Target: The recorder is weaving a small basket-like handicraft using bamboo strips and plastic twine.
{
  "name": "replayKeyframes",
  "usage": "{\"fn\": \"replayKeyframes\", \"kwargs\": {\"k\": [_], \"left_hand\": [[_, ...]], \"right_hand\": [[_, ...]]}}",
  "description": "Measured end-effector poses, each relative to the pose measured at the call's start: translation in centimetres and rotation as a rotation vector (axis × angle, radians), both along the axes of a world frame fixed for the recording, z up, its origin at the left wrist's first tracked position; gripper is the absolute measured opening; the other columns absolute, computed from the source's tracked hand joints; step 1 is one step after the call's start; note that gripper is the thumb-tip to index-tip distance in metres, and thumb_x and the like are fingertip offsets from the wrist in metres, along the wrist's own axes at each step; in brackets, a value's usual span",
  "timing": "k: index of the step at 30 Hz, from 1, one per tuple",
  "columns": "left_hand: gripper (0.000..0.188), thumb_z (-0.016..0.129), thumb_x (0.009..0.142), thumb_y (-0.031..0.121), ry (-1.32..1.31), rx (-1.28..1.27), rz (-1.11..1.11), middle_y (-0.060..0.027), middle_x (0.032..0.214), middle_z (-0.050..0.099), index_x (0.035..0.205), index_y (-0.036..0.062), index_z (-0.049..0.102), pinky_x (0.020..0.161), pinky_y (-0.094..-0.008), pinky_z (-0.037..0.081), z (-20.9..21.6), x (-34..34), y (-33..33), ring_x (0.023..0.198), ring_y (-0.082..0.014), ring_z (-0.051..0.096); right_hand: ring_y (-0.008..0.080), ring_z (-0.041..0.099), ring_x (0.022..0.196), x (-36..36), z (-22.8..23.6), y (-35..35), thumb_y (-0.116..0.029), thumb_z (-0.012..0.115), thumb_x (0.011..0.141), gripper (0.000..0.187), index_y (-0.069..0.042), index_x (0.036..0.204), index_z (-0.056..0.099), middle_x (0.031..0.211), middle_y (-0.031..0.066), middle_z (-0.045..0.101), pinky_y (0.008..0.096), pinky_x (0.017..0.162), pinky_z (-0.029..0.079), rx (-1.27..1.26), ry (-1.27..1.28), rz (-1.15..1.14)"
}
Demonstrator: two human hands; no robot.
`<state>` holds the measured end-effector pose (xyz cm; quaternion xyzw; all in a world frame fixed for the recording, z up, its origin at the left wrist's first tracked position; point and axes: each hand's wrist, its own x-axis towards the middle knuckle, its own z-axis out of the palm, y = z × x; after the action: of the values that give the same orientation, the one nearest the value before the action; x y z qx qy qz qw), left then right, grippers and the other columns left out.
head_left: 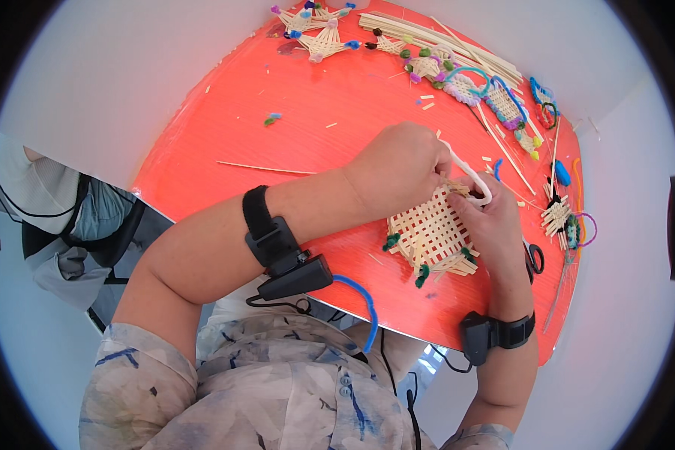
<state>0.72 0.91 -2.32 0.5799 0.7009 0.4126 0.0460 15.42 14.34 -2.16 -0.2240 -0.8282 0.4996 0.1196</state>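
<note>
A small woven mat of pale flat strips (431,229) is tilted between my hands, above the near part of the red table. Tufts of dark green pipe cleaner (422,276) are tied at some of its corners. My left hand (412,165) is closed at the mat's upper corner, pinching a white pipe cleaner (465,166) that loops out to the right. My right hand (495,221) grips the mat's right edge, its thumb on the upper corner beside the white bend. The fingertips of both hands are partly hidden.
Black-handled scissors (534,260) lie right of my right wrist. A thin stick (266,168) lies beyond my left forearm. Star-shaped woven pieces (326,41), a bundle of pale strips (442,46) and several colourful woven ornaments (504,105) line the far and right edges. A blue pipe cleaner (364,300) hangs near my lap.
</note>
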Motion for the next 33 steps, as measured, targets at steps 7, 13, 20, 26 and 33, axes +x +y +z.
{"fn": "replayKeyframes", "kwargs": {"k": [7, 13, 20, 26, 33], "left_hand": [[0.009, 0.070, 0.076, 0.007, -0.147, -0.070, -0.010, -0.0141, 0.077, 0.067, 0.083, 0.0018, 0.072, 0.065, -0.0375, 0.052, 0.3, -0.3, -0.2, 0.070, -0.0277, 0.066], [0.011, 0.071, 0.076, 0.006, -0.124, -0.113, -0.023, -0.0143, 0.078, 0.067, 0.085, 0.0009, 0.072, 0.065, -0.0365, 0.052, 0.4, -0.4, -0.2, 0.070, -0.0268, 0.066], [0.008, 0.070, 0.076, 0.006, -0.173, -0.129, -0.040, -0.0147, 0.078, 0.066, 0.082, 0.0001, 0.071, 0.066, -0.0373, 0.052, 0.2, -0.6, 0.2, 0.071, -0.0275, 0.065], [0.007, 0.069, 0.074, 0.005, -0.144, -0.122, -0.022, -0.0151, 0.075, 0.066, 0.079, 0.0007, 0.071, 0.064, -0.0380, 0.051, -0.3, -0.6, 0.5, 0.069, -0.0280, 0.065], [0.007, 0.067, 0.073, 0.005, -0.097, -0.131, 0.021, -0.0160, 0.076, 0.066, 0.078, 0.0009, 0.071, 0.065, -0.0402, 0.051, -0.3, -0.4, 0.4, 0.069, -0.0299, 0.065]], "right_hand": [[0.0121, 0.059, 0.067, -0.2, 0.6, -0.5, -0.009, 0.070, 0.082, 0.015, 0.003, 0.090, 0.063, 0.073, 0.0059, 0.062, 0.0294, 0.063, 0.047, 0.030, -0.026, -0.041], [0.0121, 0.057, 0.066, -0.1, 0.5, -0.4, -0.009, 0.070, 0.083, 0.014, 0.002, 0.087, 0.063, 0.072, 0.0064, 0.062, 0.0300, 0.062, 0.046, 0.090, -0.035, -0.013], [0.0130, 0.058, 0.067, -0.1, 0.4, -0.4, -0.009, 0.070, 0.082, 0.014, 0.002, 0.086, 0.063, 0.072, 0.0067, 0.061, 0.0302, 0.063, 0.046, 0.102, -0.034, -0.013], [0.0156, 0.059, 0.070, -0.2, 0.3, -0.2, -0.008, 0.071, 0.082, 0.015, 0.003, 0.089, 0.063, 0.075, 0.0091, 0.062, 0.0317, 0.065, 0.046, 0.137, -0.027, 0.010], [0.0167, 0.059, 0.075, -0.1, -0.3, 0.0, -0.008, 0.074, 0.081, 0.022, 0.003, 0.096, 0.062, 0.085, 0.0098, 0.060, 0.0315, 0.068, 0.048, 0.196, 0.032, 0.044]]}}
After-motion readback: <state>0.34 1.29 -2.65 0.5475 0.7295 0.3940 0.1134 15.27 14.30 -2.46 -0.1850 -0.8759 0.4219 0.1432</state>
